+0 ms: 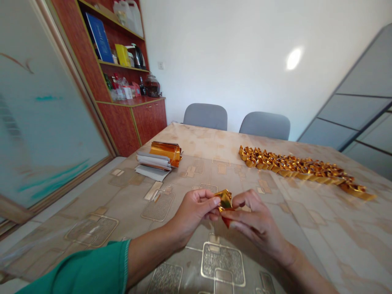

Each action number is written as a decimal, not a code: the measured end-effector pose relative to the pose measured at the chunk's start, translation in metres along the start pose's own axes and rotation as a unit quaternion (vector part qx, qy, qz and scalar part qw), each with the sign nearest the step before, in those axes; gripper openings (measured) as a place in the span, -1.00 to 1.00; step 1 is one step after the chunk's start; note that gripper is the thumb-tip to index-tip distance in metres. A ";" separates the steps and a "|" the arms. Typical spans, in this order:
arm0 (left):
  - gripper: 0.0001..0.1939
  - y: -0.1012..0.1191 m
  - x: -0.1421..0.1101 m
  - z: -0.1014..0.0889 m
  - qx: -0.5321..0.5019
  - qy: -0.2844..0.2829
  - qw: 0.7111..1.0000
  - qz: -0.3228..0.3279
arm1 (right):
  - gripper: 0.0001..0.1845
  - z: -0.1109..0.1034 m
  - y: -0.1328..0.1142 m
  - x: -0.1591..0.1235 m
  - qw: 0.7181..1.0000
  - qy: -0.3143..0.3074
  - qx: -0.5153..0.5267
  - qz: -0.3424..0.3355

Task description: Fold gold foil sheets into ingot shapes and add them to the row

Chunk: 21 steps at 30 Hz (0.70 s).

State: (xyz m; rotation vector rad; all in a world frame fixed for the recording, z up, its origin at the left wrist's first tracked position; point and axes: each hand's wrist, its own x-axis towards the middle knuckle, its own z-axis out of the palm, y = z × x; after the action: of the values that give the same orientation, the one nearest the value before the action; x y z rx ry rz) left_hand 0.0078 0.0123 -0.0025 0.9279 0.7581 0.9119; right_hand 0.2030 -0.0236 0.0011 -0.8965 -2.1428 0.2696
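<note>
Between my two hands, above the middle of the table, is a folded piece of shiny gold foil paper [225, 199]. My left hand [200, 206] pinches its left side between thumb and fingers. From the right, my right hand [252, 214] grips the lower right part with thumb and fingertips, where the foil looks orange-red. Part of the piece is hidden behind the fingers. Farther left lies a stack of foil sheets [167, 153], gold on one side and whitish on the other. Rows of folded gold foil pieces [284, 163] lie closely packed at the right.
A patterned cover lies over the table [183, 188]. Two grey chairs [205, 116] stand at its far edge, before a white wall. On the left are a red-brown cabinet [131, 118] with bottles and a kettle [138, 56], and a frosted glass panel [45, 102].
</note>
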 end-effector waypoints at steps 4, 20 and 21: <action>-0.73 -0.001 0.000 0.001 0.034 0.010 0.998 0.060 | -0.85 0.010 -0.007 0.004 0.980 0.068 0.133 0.132; -0.57 -0.003 -0.002 0.003 -0.012 0.008 0.999 -0.033 | -0.85 0.010 -0.011 0.010 0.998 0.054 -0.016 0.001; -0.58 -0.003 -0.002 0.004 -0.013 0.007 1.000 -0.022 | -0.85 0.012 -0.012 0.009 0.997 0.066 0.014 0.042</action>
State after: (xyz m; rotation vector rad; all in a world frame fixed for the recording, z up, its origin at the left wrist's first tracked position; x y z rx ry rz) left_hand 0.0114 0.0079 -0.0036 0.8799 0.7747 0.8888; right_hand 0.1837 -0.0248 0.0040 -0.9622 -1.9791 0.2738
